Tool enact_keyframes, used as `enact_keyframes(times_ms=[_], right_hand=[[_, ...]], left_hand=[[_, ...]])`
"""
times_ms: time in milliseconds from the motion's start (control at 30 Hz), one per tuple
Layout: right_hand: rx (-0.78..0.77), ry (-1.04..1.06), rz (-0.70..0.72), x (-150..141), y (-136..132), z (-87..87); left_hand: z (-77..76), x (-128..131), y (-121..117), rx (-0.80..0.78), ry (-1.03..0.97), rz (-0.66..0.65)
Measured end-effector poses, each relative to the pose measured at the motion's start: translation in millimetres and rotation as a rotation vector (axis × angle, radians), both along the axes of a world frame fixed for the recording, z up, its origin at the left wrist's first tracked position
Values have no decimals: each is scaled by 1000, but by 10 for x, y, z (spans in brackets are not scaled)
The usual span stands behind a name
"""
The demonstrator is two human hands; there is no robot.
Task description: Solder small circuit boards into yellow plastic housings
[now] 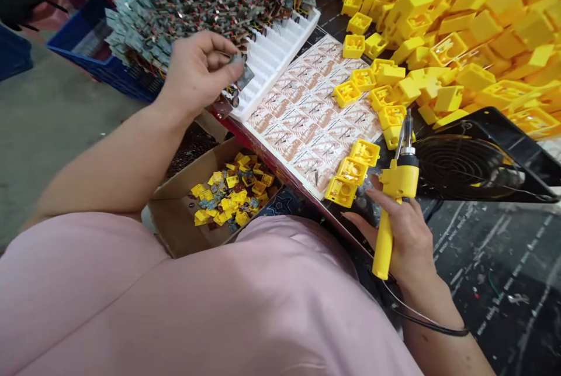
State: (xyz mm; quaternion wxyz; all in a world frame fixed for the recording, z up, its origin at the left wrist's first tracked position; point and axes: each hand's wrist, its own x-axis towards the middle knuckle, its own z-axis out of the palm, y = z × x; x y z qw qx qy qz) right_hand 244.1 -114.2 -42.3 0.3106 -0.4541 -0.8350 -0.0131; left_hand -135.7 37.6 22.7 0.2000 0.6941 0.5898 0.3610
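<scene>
Currently logged: one left hand [197, 69], thumb and fingertips pinching a small grey metal component [242, 70] just above the edge of a ribbed white plastic tray [280, 60]. Right hand [407, 230], fingers wrapped around the handle of a yellow soldering iron [397, 183], metal tip pointing up, close beside a row of yellow plastic housings [352, 170]. Also present: a mound of wired grey components [188, 2] beyond the tray; a sheet of printed paper [307, 113] under nearby housings; a cardboard box [175, 212] holding loose yellow and grey parts [230, 195]; a black fan [464, 165]; a dark cord [427, 320] running from the iron past the right wrist; a blue crate [100, 54]. Risks noted: if hot, the iron's tip could melt a housing or scorch the paper should the right hand drift sideways; a loose pinch could drop the component among the box's parts; its thin wires could snag neighbours; a tugged cord could pull the iron off line.
</scene>
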Motion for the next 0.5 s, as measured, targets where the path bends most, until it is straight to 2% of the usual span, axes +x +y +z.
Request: enact_keyframes(times_ms=[67, 133, 233, 300, 367, 400, 467, 500], right_hand=[[19, 18, -39, -32, -36, 58], [27, 40, -76, -75, -63, 97], [12, 67, -127, -120, -93, 139], [23, 73, -148, -118, -105, 171], [72, 59, -148, -85, -120, 206], [99, 51, -150, -57, -134, 221], [140, 60, -148, 12, -190, 238], [126, 77, -157, 49, -235, 239]], left_hand=[[64, 170, 111, -54, -95, -156], [54, 398, 248, -141, -23, -432], [-86, 808, 387, -196, 298, -902], [-198, 1043, 377, -135, 522, -1095], [-264, 1161, 307, -56, 614, -1157], [-273, 1165, 265, -30, 596, -1152], [-245, 1075, 190, -16, 455, -1053], [-221, 999, 157, -23, 370, -955]])
